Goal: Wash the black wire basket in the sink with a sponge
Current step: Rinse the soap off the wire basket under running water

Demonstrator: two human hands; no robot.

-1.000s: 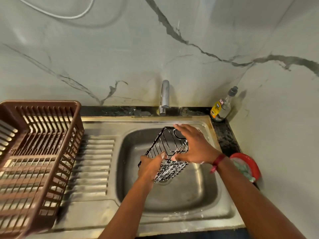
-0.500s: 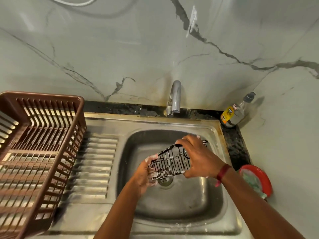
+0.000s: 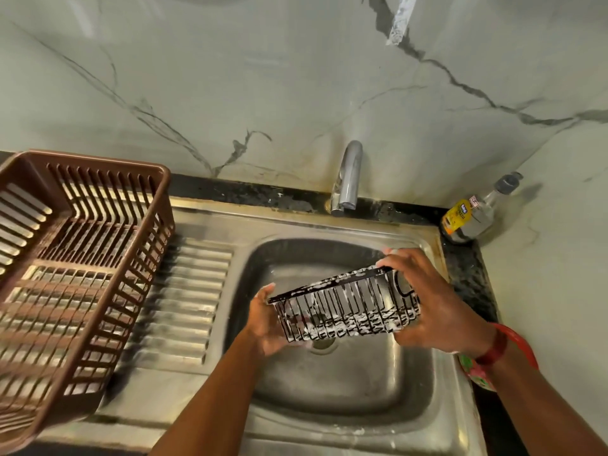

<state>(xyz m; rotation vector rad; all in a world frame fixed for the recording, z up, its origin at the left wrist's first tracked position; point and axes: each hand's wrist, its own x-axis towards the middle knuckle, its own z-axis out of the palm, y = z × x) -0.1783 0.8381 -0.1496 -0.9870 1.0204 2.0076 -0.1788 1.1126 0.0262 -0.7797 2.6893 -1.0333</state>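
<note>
The black wire basket (image 3: 345, 311), its wires flecked with foam, hangs tilted above the drain of the sink (image 3: 362, 406), clear of the basin floor. The right hand (image 3: 434, 307) grips its right end, fingers curled over the top rim. The left hand (image 3: 266, 324) cups and holds the left end, and no sponge shows plainly. A good scrub calls for steadying with the right hand, working each wire and corner, then rinsing under the tap (image 3: 348, 176), which shows no stream.
</note>
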